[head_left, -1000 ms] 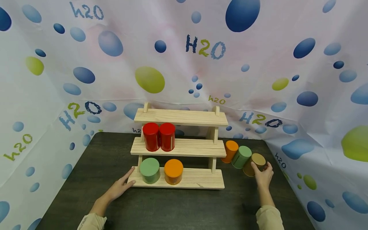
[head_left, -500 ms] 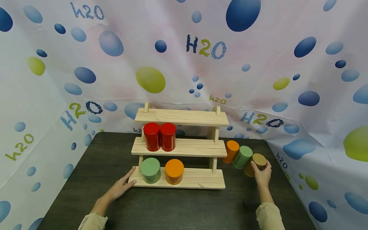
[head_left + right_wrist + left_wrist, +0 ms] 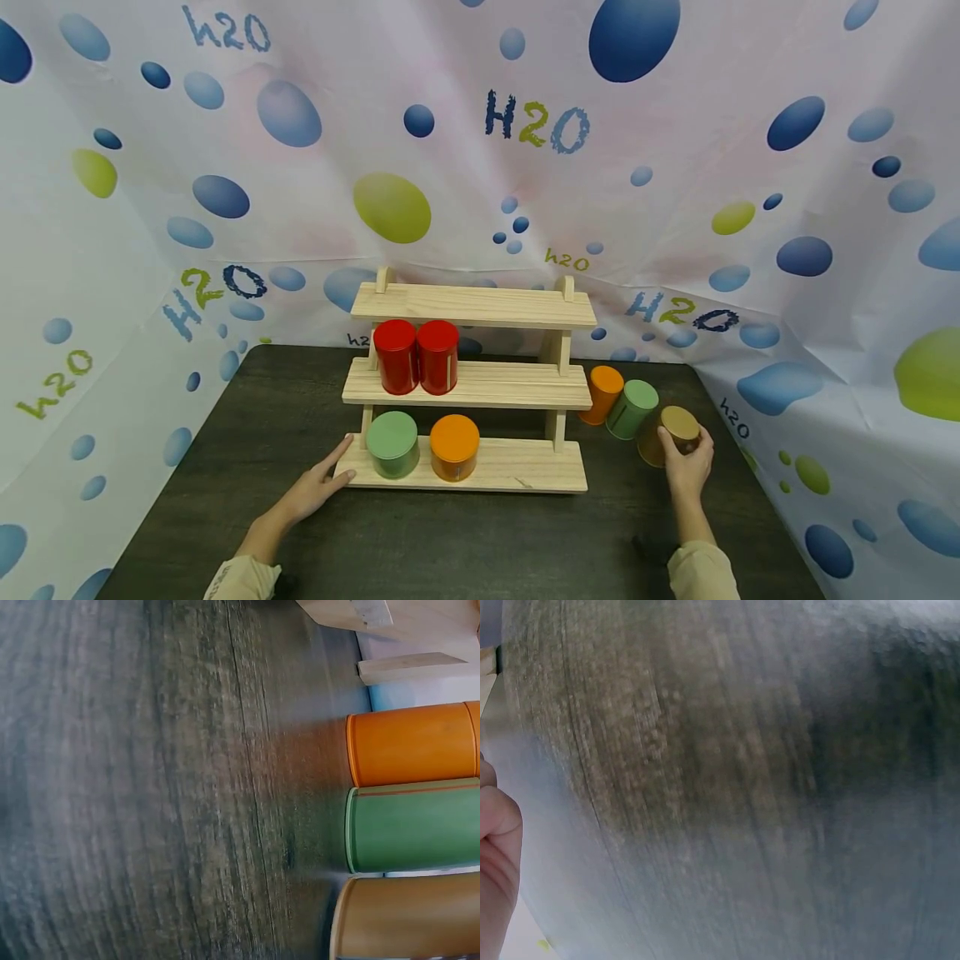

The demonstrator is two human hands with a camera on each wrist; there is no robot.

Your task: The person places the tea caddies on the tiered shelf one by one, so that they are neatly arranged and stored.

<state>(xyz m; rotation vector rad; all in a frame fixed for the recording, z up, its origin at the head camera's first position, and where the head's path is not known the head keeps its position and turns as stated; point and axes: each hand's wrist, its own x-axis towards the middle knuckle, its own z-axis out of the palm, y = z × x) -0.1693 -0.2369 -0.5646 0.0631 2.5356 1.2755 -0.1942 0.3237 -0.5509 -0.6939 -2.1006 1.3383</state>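
Note:
My right hand (image 3: 688, 467) grips a gold-brown canister (image 3: 678, 423) near its top, thumb on the left and fingers on the right. In the right wrist view the canister's brown side (image 3: 412, 919) fills the lower right corner. A tall green canister (image 3: 632, 410) and a tall orange canister (image 3: 602, 396) stand beside it, further back. My left hand (image 3: 309, 490) rests on the lower left corner of a three-tier wooden shelf (image 3: 525, 467), its fingers extended. Only a sliver of that hand (image 3: 496, 855) shows in the left wrist view.
On the bottom tier sit a short green canister (image 3: 393, 446) and a short orange canister (image 3: 453, 448). Two red canisters (image 3: 395, 358) stand side by side at the left of the middle tier. The dark table (image 3: 465, 546) meets a patterned curtain (image 3: 480, 192) at the back and sides.
The gold-brown canister, in my right hand, has shifted slightly toward me and right, away from the tall green one. My left hand stays at the shelf corner.

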